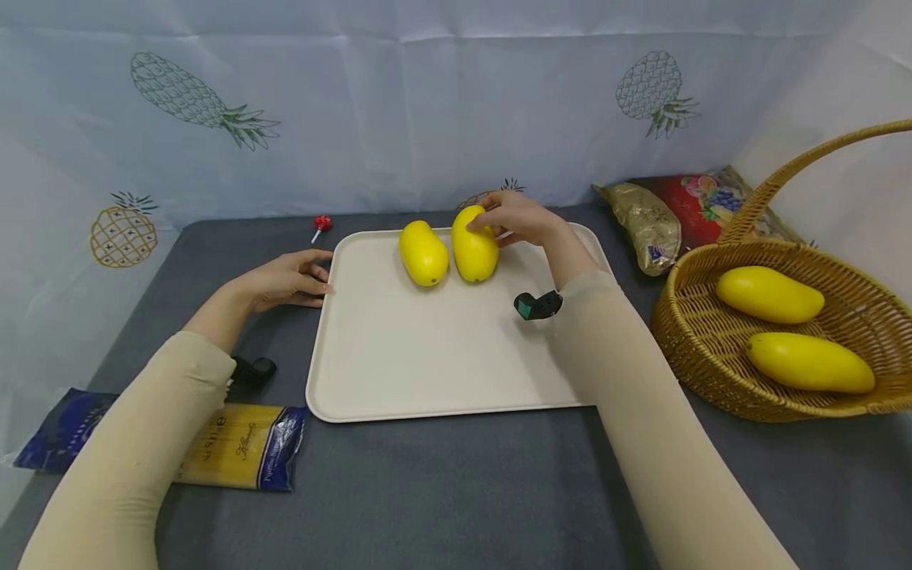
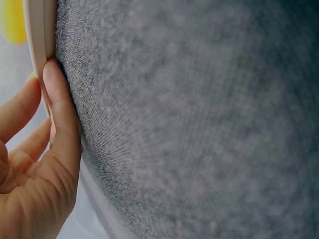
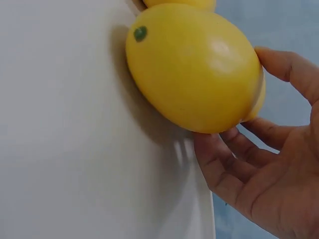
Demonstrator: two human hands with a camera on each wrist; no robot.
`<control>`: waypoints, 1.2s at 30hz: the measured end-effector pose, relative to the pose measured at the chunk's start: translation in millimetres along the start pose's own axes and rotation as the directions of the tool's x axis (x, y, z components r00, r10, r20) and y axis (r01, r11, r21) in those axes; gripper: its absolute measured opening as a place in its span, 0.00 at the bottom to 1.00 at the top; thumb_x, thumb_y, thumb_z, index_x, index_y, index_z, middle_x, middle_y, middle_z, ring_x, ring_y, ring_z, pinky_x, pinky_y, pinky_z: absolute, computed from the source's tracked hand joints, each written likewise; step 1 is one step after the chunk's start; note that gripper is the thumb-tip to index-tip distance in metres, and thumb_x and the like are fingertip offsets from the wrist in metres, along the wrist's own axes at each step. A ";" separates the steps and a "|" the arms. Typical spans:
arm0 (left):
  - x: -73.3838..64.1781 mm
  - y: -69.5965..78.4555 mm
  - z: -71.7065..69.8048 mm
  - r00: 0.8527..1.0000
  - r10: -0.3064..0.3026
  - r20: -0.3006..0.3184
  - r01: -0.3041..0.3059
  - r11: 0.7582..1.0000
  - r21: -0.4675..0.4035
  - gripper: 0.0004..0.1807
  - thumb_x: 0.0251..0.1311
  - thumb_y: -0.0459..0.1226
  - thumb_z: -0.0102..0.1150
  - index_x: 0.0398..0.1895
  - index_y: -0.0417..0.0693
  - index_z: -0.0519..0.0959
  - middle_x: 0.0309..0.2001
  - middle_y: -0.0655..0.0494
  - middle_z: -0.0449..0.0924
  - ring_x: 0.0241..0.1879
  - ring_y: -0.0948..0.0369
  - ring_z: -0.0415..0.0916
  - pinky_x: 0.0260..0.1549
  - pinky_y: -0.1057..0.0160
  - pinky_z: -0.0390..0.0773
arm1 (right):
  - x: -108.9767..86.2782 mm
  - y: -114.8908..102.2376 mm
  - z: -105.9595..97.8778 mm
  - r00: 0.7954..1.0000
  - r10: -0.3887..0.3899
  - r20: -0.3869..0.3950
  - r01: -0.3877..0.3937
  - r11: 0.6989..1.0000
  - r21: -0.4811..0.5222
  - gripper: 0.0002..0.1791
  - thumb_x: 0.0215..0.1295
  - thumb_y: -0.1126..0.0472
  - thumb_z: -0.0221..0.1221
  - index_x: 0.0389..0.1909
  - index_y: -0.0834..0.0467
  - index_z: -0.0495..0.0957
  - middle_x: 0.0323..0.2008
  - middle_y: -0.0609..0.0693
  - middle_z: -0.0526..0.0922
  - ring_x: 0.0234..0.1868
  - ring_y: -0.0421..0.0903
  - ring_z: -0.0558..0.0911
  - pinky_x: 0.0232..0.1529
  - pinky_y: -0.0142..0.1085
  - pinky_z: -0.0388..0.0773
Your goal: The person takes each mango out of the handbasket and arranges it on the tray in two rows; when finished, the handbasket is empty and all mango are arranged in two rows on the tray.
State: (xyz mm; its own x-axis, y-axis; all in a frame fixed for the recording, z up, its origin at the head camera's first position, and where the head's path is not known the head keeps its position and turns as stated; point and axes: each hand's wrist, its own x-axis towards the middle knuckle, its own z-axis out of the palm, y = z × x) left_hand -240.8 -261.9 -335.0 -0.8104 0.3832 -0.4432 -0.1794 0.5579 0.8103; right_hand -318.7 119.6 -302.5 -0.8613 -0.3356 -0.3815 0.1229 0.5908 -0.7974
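Plump, glossy yellow fruit [image 3: 194,69], green-dotted

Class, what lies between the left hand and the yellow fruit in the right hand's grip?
The other yellow fruit and, nearer the left hand, bare tray; the head view shows this.

Bright yellow fruits [image 1: 475,255], cream tray [image 1: 427,348], dark grey tabletop [image 1: 427,491], golden-brown basket [image 1: 701,380], pineapple-patterned pale blue curtain [image 1: 442,119]

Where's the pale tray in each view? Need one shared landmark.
Head: tray, centre.
Left wrist: tray rim only, upper left, at the left hand.
Right wrist: tray fills the left side.
Landmark: yellow fruit, upper middle in head and right wrist; cropped, blurred at left wrist's top left corner.
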 end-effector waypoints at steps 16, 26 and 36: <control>0.8 -1.2 -0.2 1.000 0.008 -0.001 -0.008 1.000 0.002 0.45 0.70 0.36 0.55 0.80 0.46 0.39 0.50 0.53 0.66 0.43 0.68 0.77 0.47 0.68 0.83 | 6.8 5.3 4.1 0.998 0.004 -0.060 -0.002 1.000 0.021 0.34 0.68 0.48 0.60 0.71 0.52 0.61 0.59 0.51 0.69 0.45 0.48 0.70 0.53 0.39 0.79; 1.9 -3.2 -0.7 1.000 0.007 0.001 -0.007 1.000 0.000 0.45 0.70 0.36 0.55 0.80 0.46 0.39 0.49 0.54 0.66 0.43 0.68 0.77 0.46 0.68 0.83 | 5.1 6.7 2.5 0.999 0.016 -0.048 -0.015 1.000 0.022 0.34 0.68 0.47 0.59 0.72 0.51 0.61 0.69 0.53 0.66 0.57 0.52 0.72 0.65 0.46 0.76; 0.4 -1.9 -0.3 1.000 0.005 0.001 -0.005 1.000 0.008 0.45 0.70 0.36 0.55 0.80 0.45 0.38 0.50 0.53 0.67 0.42 0.68 0.77 0.46 0.68 0.84 | -0.3 8.5 -0.1 0.999 0.017 -0.032 -0.016 0.999 0.038 0.37 0.69 0.46 0.59 0.73 0.52 0.58 0.72 0.54 0.63 0.65 0.54 0.71 0.68 0.48 0.74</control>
State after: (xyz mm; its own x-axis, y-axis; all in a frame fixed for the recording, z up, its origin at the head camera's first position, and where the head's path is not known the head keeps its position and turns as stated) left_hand -241.0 -263.0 -336.6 -0.8108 0.3868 -0.4394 -0.1707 0.5617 0.8095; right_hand -317.5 124.7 -309.1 -0.8745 -0.3014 -0.3800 0.1556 0.5677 -0.8084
